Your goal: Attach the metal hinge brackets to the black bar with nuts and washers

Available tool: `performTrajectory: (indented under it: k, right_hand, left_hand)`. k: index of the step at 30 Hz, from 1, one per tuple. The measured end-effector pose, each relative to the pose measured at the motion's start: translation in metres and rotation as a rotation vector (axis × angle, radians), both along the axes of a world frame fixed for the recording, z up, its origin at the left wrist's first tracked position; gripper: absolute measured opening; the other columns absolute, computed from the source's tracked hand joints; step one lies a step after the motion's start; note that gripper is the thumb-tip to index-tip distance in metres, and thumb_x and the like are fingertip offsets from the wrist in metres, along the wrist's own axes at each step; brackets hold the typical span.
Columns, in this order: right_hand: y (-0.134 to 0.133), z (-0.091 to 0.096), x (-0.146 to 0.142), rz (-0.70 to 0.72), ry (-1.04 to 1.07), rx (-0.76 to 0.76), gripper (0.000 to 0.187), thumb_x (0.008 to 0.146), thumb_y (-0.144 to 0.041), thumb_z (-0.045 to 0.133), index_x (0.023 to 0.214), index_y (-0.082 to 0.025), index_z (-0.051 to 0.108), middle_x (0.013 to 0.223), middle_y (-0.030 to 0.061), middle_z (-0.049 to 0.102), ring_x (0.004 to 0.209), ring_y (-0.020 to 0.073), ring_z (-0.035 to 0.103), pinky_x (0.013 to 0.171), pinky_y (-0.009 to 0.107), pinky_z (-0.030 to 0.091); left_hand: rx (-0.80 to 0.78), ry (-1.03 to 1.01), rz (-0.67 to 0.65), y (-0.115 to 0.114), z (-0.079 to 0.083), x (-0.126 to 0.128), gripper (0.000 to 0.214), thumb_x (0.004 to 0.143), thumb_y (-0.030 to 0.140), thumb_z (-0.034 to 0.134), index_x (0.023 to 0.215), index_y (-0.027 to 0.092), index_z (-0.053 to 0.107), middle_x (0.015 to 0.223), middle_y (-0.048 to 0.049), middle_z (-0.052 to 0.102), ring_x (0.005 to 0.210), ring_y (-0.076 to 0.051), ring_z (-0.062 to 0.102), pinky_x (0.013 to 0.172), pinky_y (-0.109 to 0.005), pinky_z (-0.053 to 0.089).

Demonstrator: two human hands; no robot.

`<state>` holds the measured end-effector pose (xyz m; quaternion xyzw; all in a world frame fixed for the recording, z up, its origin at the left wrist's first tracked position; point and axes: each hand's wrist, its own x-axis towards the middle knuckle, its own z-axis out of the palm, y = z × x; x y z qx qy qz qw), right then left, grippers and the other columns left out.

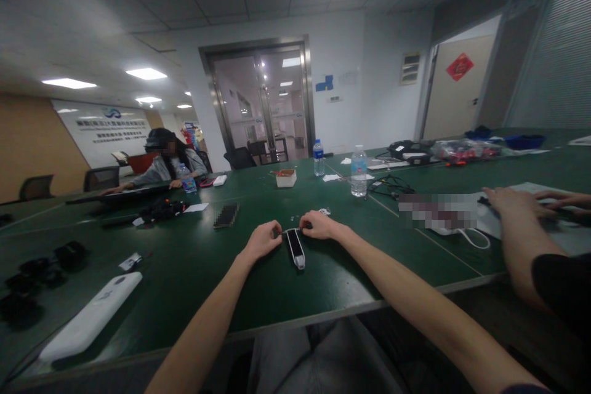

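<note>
A narrow black device with a silvery rim (295, 247) lies lengthwise on the green table (194, 283), straight ahead of me. My left hand (263, 239) is curled at the left of its far end, fingertips pinched against it. My right hand (318, 225) is closed at the right of the same end, touching it. A few tiny pale parts (324, 212) lie just beyond my right hand.
A white oblong case (92, 317) lies near the front left edge. Black items (32, 277) sit at far left. Two water bottles (359, 171) and a small white box (286, 178) stand further back. A co-worker's arms (521, 228) reach in at right; another person sits at back left.
</note>
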<state>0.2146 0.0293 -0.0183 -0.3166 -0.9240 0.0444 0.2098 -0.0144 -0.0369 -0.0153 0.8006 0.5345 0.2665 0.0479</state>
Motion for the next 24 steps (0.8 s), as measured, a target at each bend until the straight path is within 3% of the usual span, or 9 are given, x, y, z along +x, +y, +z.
performTrajectory:
  k: [24]
  right_hand:
    - [-0.0008, -0.0008, -0.0014, -0.026, -0.033, -0.003, 0.016, 0.081, -0.023, 0.055, 0.085, -0.017, 0.07, 0.08, 0.0035, 0.068, 0.067, 0.0133, 0.057, 0.061, 0.022, 0.037]
  left_hand:
    - [-0.002, -0.032, -0.041, 0.0005, 0.0, -0.0007, 0.012, 0.079, 0.024, 0.058, 0.087, 0.018, 0.065, 0.078, -0.0006, 0.067, 0.064, -0.014, 0.057, 0.062, -0.023, 0.043]
